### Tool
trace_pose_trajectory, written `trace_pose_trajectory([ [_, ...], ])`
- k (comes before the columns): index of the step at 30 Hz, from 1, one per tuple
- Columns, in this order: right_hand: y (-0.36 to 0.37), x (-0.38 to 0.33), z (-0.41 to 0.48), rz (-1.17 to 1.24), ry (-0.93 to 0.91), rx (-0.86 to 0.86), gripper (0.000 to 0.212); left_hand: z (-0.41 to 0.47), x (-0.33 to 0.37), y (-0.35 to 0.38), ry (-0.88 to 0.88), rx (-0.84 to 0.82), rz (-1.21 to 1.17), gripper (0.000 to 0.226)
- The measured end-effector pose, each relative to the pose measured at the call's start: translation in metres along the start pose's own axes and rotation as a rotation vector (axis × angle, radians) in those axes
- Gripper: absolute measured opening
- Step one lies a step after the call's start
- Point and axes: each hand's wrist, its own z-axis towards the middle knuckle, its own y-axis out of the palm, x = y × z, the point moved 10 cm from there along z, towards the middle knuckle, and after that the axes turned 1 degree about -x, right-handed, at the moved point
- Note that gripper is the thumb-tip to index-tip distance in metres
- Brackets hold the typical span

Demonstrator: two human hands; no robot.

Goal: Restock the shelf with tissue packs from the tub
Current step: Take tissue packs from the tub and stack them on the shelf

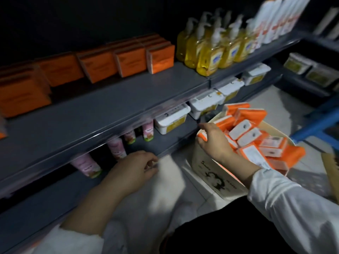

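Note:
A cream tub (pixel 211 173) stands on the floor at the right, heaped with orange and white tissue packs (pixel 253 136). My right hand (pixel 214 142) reaches into its near left corner, thumb and fingers closed around one orange tissue pack (pixel 202 136). A row of orange tissue packs (pixel 128 59) stands at the back of the grey shelf (pixel 128 99), whose front half is bare. My left hand (pixel 134 169) hovers by the lower shelf's edge with its fingers loosely curled and nothing in it. Beside it is a blurred white patch.
Yellow pump soap bottles (pixel 207 55) and white bottles (pixel 275 21) fill the shelf's right end. Below are white lidded boxes (pixel 172 120) and pink bottles (pixel 117 147). A blue frame (pixel 321 125) stands behind the tub, and another shelf unit at the far right.

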Motion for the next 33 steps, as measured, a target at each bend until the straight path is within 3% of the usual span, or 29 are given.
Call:
trace_pose_trajectory([
  [4, 0.012, 0.061, 0.001, 0.026, 0.166, -0.024, 0.058, 0.027, 0.015, 0.018, -0.005, -0.014, 0.0, 0.025],
  [13, 0.056, 0.121, -0.002, 0.038, 0.358, -0.316, 0.075, 0.058, 0.031, 0.051, 0.011, -0.132, 0.103, 0.04],
  [17, 0.058, 0.131, 0.001, 0.046, 0.377, -0.352, 0.044, 0.069, 0.037, 0.054, 0.017, -0.106, 0.099, 0.043],
  [21, 0.029, 0.141, 0.012, 0.137, 0.384, -0.163, 0.024, 0.078, 0.045, 0.054, 0.042, -0.043, 0.067, 0.05],
  [23, 0.006, 0.142, 0.016, 0.311, 0.382, -0.034, 0.015, 0.082, 0.052, 0.048, 0.06, 0.013, 0.061, 0.056],
  [25, -0.012, 0.137, 0.017, 0.569, 0.344, 0.037, 0.019, 0.085, 0.056, 0.037, 0.049, 0.089, 0.043, 0.064],
  [27, -0.02, 0.118, 0.016, 0.751, 0.24, -0.018, 0.022, 0.087, 0.057, 0.024, 0.024, 0.174, -0.003, 0.072],
  [30, -0.012, 0.075, 0.007, 0.726, 0.044, -0.243, 0.027, 0.088, 0.056, 0.016, -0.008, 0.222, -0.169, 0.086],
  [33, -0.001, 0.047, -0.004, 0.695, -0.042, -0.42, 0.027, 0.09, 0.051, 0.025, -0.064, 0.169, -0.433, 0.092],
])
